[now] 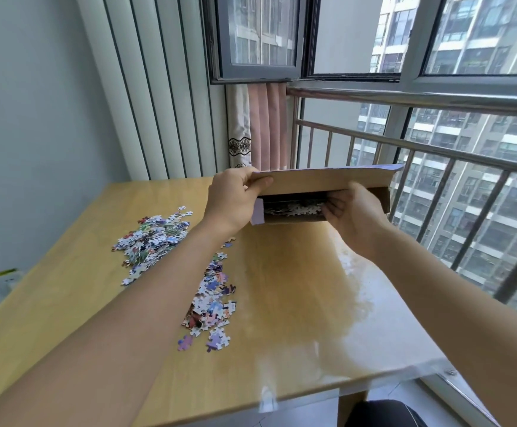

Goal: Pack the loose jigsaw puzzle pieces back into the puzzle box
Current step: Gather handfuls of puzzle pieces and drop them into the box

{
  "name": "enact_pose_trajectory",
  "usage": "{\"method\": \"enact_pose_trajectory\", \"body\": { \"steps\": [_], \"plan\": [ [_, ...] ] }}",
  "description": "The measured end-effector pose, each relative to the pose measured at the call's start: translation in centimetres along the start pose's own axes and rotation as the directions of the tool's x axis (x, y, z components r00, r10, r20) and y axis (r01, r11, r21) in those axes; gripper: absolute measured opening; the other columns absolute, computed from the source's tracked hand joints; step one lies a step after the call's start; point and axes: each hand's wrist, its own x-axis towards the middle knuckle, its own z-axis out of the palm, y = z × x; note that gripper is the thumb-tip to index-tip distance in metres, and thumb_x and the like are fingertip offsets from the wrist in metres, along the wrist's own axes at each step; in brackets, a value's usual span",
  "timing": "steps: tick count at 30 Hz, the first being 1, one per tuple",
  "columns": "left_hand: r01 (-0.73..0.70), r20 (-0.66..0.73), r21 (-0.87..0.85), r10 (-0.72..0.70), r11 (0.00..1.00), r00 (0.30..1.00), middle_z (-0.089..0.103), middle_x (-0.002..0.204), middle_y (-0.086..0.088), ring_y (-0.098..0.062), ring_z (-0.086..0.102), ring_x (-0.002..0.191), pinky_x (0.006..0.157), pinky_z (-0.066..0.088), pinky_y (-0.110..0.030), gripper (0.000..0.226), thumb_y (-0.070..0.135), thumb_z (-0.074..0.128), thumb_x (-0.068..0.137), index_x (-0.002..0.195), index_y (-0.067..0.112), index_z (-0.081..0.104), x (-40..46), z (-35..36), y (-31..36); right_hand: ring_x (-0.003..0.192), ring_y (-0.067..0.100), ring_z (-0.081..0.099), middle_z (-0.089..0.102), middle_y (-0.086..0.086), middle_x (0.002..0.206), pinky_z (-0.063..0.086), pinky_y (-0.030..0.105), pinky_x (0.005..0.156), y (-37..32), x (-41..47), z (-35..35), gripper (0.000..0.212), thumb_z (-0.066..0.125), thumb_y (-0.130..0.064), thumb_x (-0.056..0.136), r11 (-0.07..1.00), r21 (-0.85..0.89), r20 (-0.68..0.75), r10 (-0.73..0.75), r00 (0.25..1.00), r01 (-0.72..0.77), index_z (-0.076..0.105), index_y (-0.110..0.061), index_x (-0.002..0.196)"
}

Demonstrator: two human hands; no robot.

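The puzzle box (328,180) is a flat cardboard box with purple edges, lying at the far side of the wooden table (297,303). My left hand (232,201) grips its lid at the left corner and holds it raised. My right hand (352,214) is at the box's open front, fingers curled at the opening; whether they hold pieces is hidden. White-backed pieces (294,208) lie inside. Two heaps of loose pieces lie on the table: one far left (152,235), one nearer the middle (212,297), partly under my left forearm.
A metal railing (435,155) and large windows run along the right, close behind the box. A pink curtain (266,127) hangs at the back. The table's right edge has a glossy reflecting strip. A small white and green object (6,280) sits low on the left.
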Motion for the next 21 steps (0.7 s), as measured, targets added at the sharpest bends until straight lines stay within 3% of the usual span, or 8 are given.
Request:
{"method": "enact_pose_trajectory", "body": {
  "steps": [1,3,6,8,10,12,18,21],
  "plan": [
    [-0.006,-0.009,0.003,0.006,1.000,1.000,0.062,0.067,0.017,0.003,0.050,0.059,0.060,0.037,-0.016,0.011,0.028,0.068,0.094,0.089,0.021,0.075,0.1,-0.1,0.1,0.110,0.019,0.061,0.064,0.011,0.125,0.053,0.027,0.091,0.0,-0.5,-0.4,0.027,0.053,-0.020,0.099,0.958,-0.257,0.015,-0.124,0.992,0.124,0.063,-0.002,0.116],
    [-0.015,-0.017,0.011,0.015,1.000,1.000,0.064,0.068,0.017,0.006,0.051,0.058,0.060,0.036,-0.012,0.013,0.028,0.068,0.094,0.092,0.018,0.076,0.3,-0.2,0.2,0.090,0.013,0.062,0.069,-0.001,0.107,0.051,0.020,0.075,0.2,-1.3,-1.2,0.027,0.068,-0.014,0.087,0.533,-0.725,0.264,-0.371,0.890,0.437,0.070,-0.012,0.114],
    [0.001,-0.011,-0.009,-0.001,1.000,1.000,0.069,0.073,0.010,0.001,0.055,0.063,0.065,0.044,-0.019,0.014,0.029,0.068,0.094,0.095,0.018,0.077,0.5,0.0,0.2,0.100,0.022,0.065,0.070,0.000,0.110,0.055,0.036,0.084,1.3,-0.7,-1.5,0.031,0.076,-0.019,0.083,-0.169,-0.809,0.582,-0.360,0.729,0.563,0.074,-0.016,0.114],
    [0.012,-0.044,-0.036,-0.013,0.999,0.999,0.073,0.081,0.002,-0.015,0.062,0.071,0.071,0.053,-0.029,0.015,0.030,0.067,0.094,0.096,0.019,0.076,0.4,-0.1,0.4,0.092,0.029,0.065,0.073,0.004,0.101,0.056,0.041,0.073,1.4,-0.3,-1.0,0.019,0.068,-0.012,0.087,-0.380,-0.760,0.648,-0.391,0.654,0.527,0.078,-0.017,0.102],
    [-0.028,-0.132,-0.054,0.021,0.998,0.991,0.073,0.084,0.001,-0.017,0.065,0.077,0.073,0.053,-0.028,0.018,0.029,0.062,0.097,0.099,0.015,0.074,0.5,-0.7,1.2,0.083,0.032,0.067,0.074,0.006,0.091,0.056,0.042,0.067,0.5,0.5,-0.3,0.019,0.068,-0.003,0.082,-0.418,-0.702,0.707,-0.508,0.493,0.577,0.079,-0.014,0.093],
    [-0.042,-0.175,-0.066,0.030,0.997,0.984,0.070,0.093,0.007,-0.001,0.062,0.082,0.071,0.048,-0.014,0.019,0.031,0.057,0.100,0.107,0.017,0.068,1.1,-1.9,2.5,0.080,0.031,0.068,0.075,0.006,0.090,0.056,0.041,0.069,-1.4,0.8,0.7,0.016,0.067,-0.004,0.086,-0.408,-0.682,0.696,-0.616,0.368,0.608,0.079,-0.012,0.093],
    [0.015,-0.067,-0.123,-0.024,0.992,0.997,0.065,0.086,0.007,0.002,0.058,0.065,0.060,0.044,-0.008,0.027,0.033,0.055,0.101,0.116,0.014,0.068,1.8,-2.8,2.6,0.074,0.027,0.066,0.074,0.004,0.084,0.046,0.029,0.063,-2.1,0.1,2.7,0.016,0.064,-0.011,0.092,-0.426,-0.697,0.710,-0.522,0.473,0.577,0.078,-0.016,0.085],
    [0.100,-0.042,-0.159,-0.108,0.982,0.993,0.071,0.079,-0.001,-0.021,0.067,0.076,0.078,0.060,-0.037,0.020,0.038,0.062,0.094,0.085,0.023,0.072,1.3,-2.2,0.7,0.077,0.027,0.064,0.073,0.000,0.086,0.046,0.031,0.062,-1.0,0.4,1.8,0.015,0.064,-0.019,0.093,-0.433,-0.721,0.693,-0.430,0.579,0.541,0.077,-0.022,0.087]
  ]
}}
